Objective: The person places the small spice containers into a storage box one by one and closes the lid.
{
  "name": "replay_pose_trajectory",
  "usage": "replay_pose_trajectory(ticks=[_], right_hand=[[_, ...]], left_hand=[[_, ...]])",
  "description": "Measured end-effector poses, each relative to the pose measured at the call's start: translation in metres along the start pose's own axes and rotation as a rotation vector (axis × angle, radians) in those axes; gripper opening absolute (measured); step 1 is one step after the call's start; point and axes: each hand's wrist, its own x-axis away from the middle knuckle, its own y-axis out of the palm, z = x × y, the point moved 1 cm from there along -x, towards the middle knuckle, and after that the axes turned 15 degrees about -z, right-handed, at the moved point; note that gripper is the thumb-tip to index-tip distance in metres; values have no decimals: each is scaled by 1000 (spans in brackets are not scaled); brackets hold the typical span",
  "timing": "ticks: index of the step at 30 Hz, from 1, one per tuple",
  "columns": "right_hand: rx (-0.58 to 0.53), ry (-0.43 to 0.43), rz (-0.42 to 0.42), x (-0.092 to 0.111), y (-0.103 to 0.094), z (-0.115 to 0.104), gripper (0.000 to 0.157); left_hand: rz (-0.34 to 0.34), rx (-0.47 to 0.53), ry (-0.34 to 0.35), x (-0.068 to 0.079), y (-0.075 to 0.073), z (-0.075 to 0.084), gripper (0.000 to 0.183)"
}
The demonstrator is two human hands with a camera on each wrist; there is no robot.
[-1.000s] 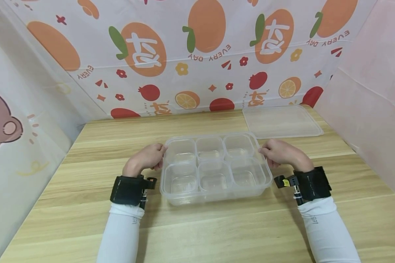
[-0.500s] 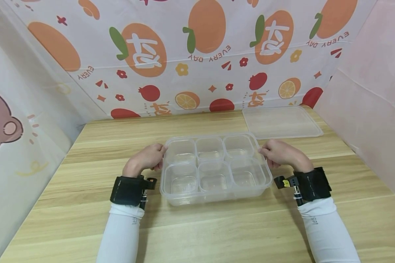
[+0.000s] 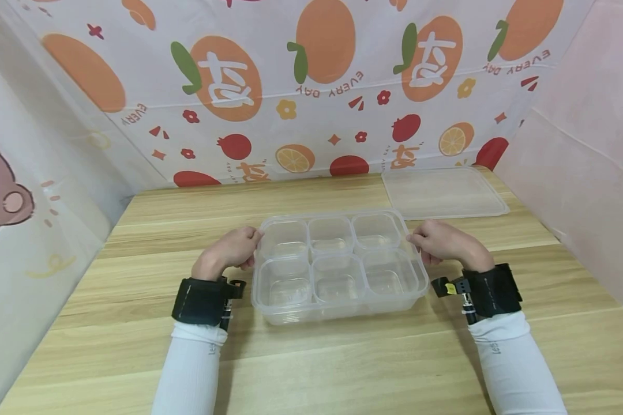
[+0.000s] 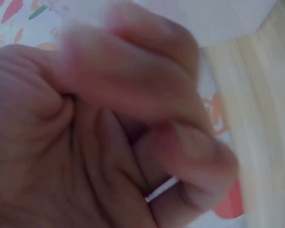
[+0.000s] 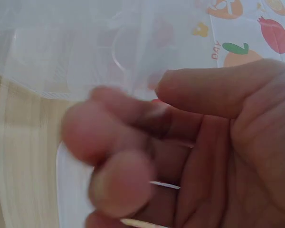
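Observation:
A clear plastic storage box (image 3: 342, 310) sits at the middle of the wooden table, with several small clear compartments set in two rows inside it; nothing shows in them. My left hand (image 3: 232, 249) pinches its left rim near the back corner, other fingers curled below. At the opposite side my right hand (image 3: 441, 243) grips the right rim between thumb and forefinger. The right wrist view has the box wall (image 5: 42, 52) beyond the curled right hand (image 5: 213, 137). In the left wrist view the left hand (image 4: 114, 99) fills most of the picture, blurred, and hides the rim.
A flat translucent lid (image 3: 443, 193) lies at the table's back right, behind the right hand. Fruit-printed cloth (image 3: 337, 124) hangs along the table's back edge, with pale cloth at both sides. The wooden tabletop (image 3: 332, 369) runs on in front of the box.

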Motion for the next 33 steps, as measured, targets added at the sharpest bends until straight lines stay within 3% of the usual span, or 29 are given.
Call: replay_pose_trajectory(ticks=[5,9,17,22,33], right_hand=[[13,18,81,6,-5,-1,33],[73,21,225,9,-13,-5,34],[178,-31,599,14,-31,-2,15],[179,-24,723,14,-39,8,15],[163,-19,711,9,-39,15,15]], left_hand=[[96,-152,-24,7,-5,3,52],[219,-228,58,14,-7,8,50],[393,-296,223,13,-7,14,26],[370,-324,237,9,-4,14,23],[254,-269,132,8,-1,14,24]])
